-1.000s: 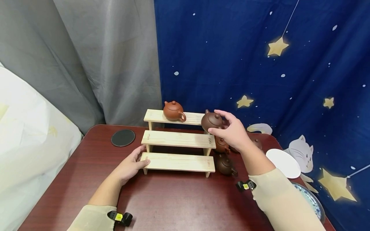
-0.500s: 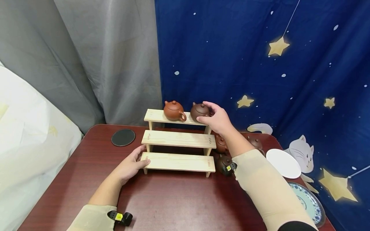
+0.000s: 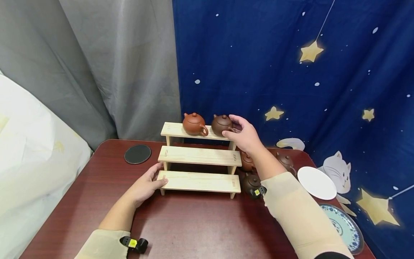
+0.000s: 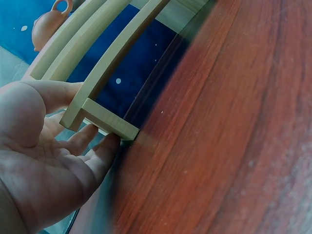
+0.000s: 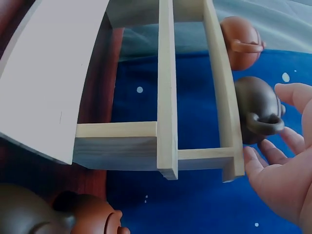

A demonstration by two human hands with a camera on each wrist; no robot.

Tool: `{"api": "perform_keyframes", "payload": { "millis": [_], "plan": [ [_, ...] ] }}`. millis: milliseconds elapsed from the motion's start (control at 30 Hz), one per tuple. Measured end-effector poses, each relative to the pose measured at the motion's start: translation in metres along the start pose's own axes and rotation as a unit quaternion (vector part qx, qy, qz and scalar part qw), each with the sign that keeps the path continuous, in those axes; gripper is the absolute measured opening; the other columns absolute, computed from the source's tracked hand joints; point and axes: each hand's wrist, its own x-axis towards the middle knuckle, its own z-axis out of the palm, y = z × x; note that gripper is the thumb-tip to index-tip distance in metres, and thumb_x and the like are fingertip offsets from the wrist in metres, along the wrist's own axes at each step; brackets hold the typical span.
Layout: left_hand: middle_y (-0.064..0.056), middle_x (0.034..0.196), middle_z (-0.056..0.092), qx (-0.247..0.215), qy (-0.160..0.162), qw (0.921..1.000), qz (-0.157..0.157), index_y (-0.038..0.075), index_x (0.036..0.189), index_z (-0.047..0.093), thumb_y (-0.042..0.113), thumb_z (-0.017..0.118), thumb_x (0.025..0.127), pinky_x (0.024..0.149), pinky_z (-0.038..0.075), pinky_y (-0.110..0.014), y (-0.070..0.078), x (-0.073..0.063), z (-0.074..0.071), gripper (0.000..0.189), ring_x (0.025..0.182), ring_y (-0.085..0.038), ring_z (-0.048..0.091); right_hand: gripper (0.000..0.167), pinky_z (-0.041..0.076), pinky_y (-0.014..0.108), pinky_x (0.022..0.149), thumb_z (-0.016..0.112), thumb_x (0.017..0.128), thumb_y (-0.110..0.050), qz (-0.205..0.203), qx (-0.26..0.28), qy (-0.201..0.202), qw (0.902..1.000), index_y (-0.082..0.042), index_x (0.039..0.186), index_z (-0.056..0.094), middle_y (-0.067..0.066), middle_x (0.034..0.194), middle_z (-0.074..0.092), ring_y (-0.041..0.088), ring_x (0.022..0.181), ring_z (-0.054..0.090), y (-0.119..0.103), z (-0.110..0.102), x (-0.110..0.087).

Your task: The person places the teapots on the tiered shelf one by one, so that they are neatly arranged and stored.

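Note:
A three-step wooden display shelf (image 3: 199, 156) stands on the table. My left hand (image 3: 148, 185) grips the left end of its lowest step, thumb on top and fingers around the end support (image 4: 109, 119). On the top step sit an orange-brown teapot (image 3: 194, 124) and, to its right, a dark brown teapot (image 3: 221, 125). My right hand (image 3: 244, 135) is at the dark teapot's handle side with its fingers spread and loosely bent. In the right wrist view, the handle (image 5: 265, 126) shows between thumb and fingers, which do not close on it; a fingertip may touch the pot.
Right of the shelf stand an orange-brown teapot (image 3: 247, 162) and a dark teapot (image 3: 251, 182), partly behind the right arm. Another dark teapot (image 3: 286, 162) is farther right, near a white oval plate (image 3: 317, 182) and a blue-patterned plate (image 3: 344, 228). A black round coaster (image 3: 137, 154) lies left.
The right hand has carried the dark teapot left onto the top step, beside the orange-brown one. Its fingers have since loosened and drawn slightly right. The left hand has stayed put.

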Motion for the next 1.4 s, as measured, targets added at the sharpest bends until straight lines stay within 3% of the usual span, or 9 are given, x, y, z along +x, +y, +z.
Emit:
{"api": "perform_keyframes", "payload": {
  "millis": [233,433,633,833,900,1033,1233,1400],
  "plan": [
    [-0.016,0.178,0.021,-0.002,0.001,1.0,-0.001,0.01,0.172,0.015,0.022,0.069,0.105,0.1,0.04,-0.007,0.001,0.0,0.0,0.087,0.163,-0.033,0.025,0.071,0.047,0.051,0.119,0.083,0.096,-0.028,-0.009,0.014,0.012,0.9998,-0.02,0.159,0.051,0.01,0.163,0.052,0.033,0.146,0.057,0.008,-0.013,-0.033],
    [-0.018,0.177,0.024,0.006,0.003,1.0,-0.002,0.01,0.172,0.015,0.023,0.069,0.105,0.106,0.043,-0.017,0.001,0.0,0.0,0.087,0.161,-0.034,0.031,0.064,0.045,0.051,0.121,0.081,0.096,-0.017,-0.026,0.023,0.022,0.9992,-0.01,0.155,0.055,0.013,0.158,0.058,0.031,0.146,0.056,0.028,-0.02,-0.071],
    [-0.015,0.179,0.021,0.015,0.005,0.9998,-0.008,0.012,0.172,0.016,0.024,0.069,0.105,0.11,0.04,-0.017,0.002,-0.001,-0.002,0.086,0.165,-0.034,0.021,0.058,0.054,0.03,0.111,0.081,0.097,-0.018,-0.031,0.007,0.04,0.9987,-0.013,0.151,0.059,0.01,0.151,0.064,0.016,0.136,0.061,0.048,-0.024,-0.101],
    [-0.014,0.18,0.017,0.018,0.003,0.9998,-0.004,0.01,0.172,0.016,0.025,0.069,0.105,0.127,0.031,-0.046,0.001,0.001,-0.001,0.087,0.167,-0.036,0.014,0.055,0.055,0.021,0.105,0.081,0.097,-0.015,-0.023,0.002,0.049,0.9985,-0.01,0.148,0.061,0.015,0.147,0.066,-0.007,0.123,0.062,0.069,-0.028,-0.127],
    [-0.014,0.18,0.017,0.019,0.005,0.9998,-0.006,0.011,0.172,0.016,0.025,0.069,0.105,0.128,0.029,-0.048,0.001,0.001,-0.001,0.087,0.167,-0.035,0.013,0.055,0.054,0.02,0.104,0.08,0.097,-0.012,-0.022,0.011,0.052,0.9984,-0.007,0.148,0.061,0.018,0.146,0.066,-0.009,0.122,0.062,0.076,-0.029,-0.133],
    [-0.014,0.18,0.018,0.022,0.004,0.9997,-0.008,0.011,0.172,0.015,0.025,0.069,0.106,0.126,0.033,-0.044,0.001,0.002,0.0,0.087,0.166,-0.035,0.018,0.054,0.054,0.017,0.102,0.08,0.097,-0.011,-0.013,0.015,0.059,0.998,-0.004,0.147,0.06,0.022,0.143,0.067,-0.009,0.119,0.063,0.091,-0.031,-0.144],
    [-0.015,0.18,0.017,0.02,0.005,0.9998,-0.009,0.011,0.172,0.015,0.025,0.069,0.105,0.13,0.025,-0.052,-0.001,0.002,-0.001,0.087,0.167,-0.036,0.012,0.054,0.055,0.018,0.101,0.08,0.097,-0.012,0.001,0.014,0.059,0.9982,-0.004,0.146,0.06,0.027,0.141,0.066,-0.006,0.117,0.066,0.11,-0.034,-0.151],
    [-0.013,0.18,0.018,0.017,0.008,0.9998,-0.011,0.011,0.173,0.015,0.024,0.069,0.105,0.129,0.026,-0.052,-0.003,0.003,-0.001,0.087,0.167,-0.034,0.015,0.054,0.056,0.018,0.1,0.081,0.095,-0.009,0.007,0.032,0.05,0.9982,0.0,0.144,0.06,0.034,0.142,0.063,0.01,0.121,0.07,0.122,-0.037,-0.153]
  ]
}}
